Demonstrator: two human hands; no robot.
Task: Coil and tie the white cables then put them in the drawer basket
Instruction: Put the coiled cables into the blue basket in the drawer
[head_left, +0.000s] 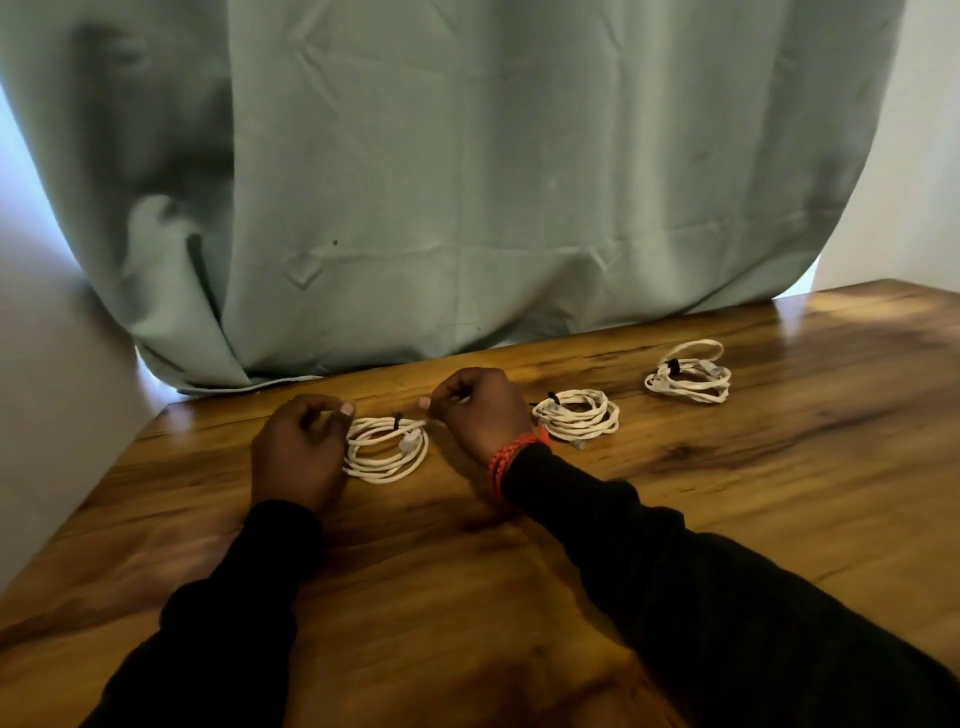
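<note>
Left hand (296, 447) and right hand (475, 410) pinch opposite sides of the nearest coiled white cable (387, 449) with curled fingers; its black tie (398, 420) sits between them on the wooden table (727, 493).

Both arms came in from the bottom in black sleeves, forearms low and angled inward. Left hand (296, 447) had its fingers curled in, thumb tip up. Right hand (480, 410) was curled too, thumb and forefinger pinched together, red braided bracelet (511, 454) on that wrist.

No readable text, label, brand, number or sign anywhere in view, nothing legible on any surface
</note>
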